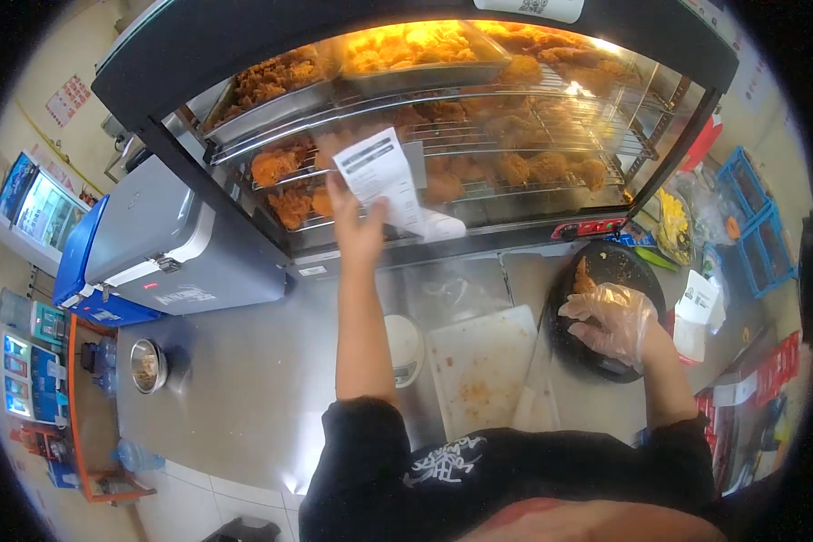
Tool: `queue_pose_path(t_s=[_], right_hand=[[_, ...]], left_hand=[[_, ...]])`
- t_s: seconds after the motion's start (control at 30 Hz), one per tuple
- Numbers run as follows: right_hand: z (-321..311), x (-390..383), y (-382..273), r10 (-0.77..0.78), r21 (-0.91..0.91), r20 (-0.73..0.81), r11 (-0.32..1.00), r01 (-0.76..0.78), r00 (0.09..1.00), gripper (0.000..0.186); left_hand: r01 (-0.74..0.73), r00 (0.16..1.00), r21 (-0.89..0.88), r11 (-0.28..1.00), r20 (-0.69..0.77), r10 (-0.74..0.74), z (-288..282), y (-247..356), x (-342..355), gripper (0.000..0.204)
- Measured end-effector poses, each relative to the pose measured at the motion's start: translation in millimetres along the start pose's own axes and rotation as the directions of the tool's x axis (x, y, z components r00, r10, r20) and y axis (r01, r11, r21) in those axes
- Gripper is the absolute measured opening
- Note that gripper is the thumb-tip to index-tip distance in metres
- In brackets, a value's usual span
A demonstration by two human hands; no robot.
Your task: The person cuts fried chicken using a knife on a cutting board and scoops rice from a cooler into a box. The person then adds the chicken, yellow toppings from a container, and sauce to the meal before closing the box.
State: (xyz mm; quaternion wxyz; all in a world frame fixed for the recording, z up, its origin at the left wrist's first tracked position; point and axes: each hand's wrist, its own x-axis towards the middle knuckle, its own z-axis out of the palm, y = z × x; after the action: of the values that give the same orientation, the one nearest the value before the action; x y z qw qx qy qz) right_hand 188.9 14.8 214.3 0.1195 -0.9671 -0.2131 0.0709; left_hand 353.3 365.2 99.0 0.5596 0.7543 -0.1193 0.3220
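Note:
My left hand (361,221) is raised in front of the glass warming cabinet (686,131), pinching a white printed receipt (384,176). The paper's lower end curls forward. My right hand (612,323) wears a clear plastic glove and hovers over a black round dish (562,348) on the counter. Its fingers are loosely bent and apart, with nothing visible between them. Just beyond the fingertips, a piece of fried chicken (584,274) lies in the dish. Behind the glass, fried chicken (278,166) sits on wire racks and in metal trays (425,79).
A stained white cutting board (483,352) lies between my arms, beside a round white scale (404,348). Grey (190,244) and blue cool boxes stand left, near a metal bowl (147,366). Right of the dish are a white paper box (693,316) and blue baskets (768,244).

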Motion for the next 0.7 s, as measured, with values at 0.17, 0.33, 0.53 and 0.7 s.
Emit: queue_pose_path(t_s=[0.17,0.33,0.53,0.7], right_hand=[[-6,29,-11,-0.155,0.032,-0.067,0.987,0.157,0.986,0.026],[-25,96,-68,-0.512,0.04,-0.353,0.828,0.559,0.784,0.017],[-9,246,-109,-0.418,-0.24,-0.443,0.908,0.345,0.793,0.026],[-22,326,-94,0.246,-0.382,-0.095,0.886,-0.263,0.965,0.027]], left_hand=[[-0.053,0.997,0.088,0.995,0.055,0.048,55,20,-7,0.037],[0.142,0.958,-0.305,0.942,0.282,-0.053,102,19,-6,0.045],[0.317,0.873,-0.559,0.767,0.488,-0.005,147,24,-41,0.056],[0.242,0.862,-0.031,0.97,0.465,-0.2,81,41,-137,0.047]])
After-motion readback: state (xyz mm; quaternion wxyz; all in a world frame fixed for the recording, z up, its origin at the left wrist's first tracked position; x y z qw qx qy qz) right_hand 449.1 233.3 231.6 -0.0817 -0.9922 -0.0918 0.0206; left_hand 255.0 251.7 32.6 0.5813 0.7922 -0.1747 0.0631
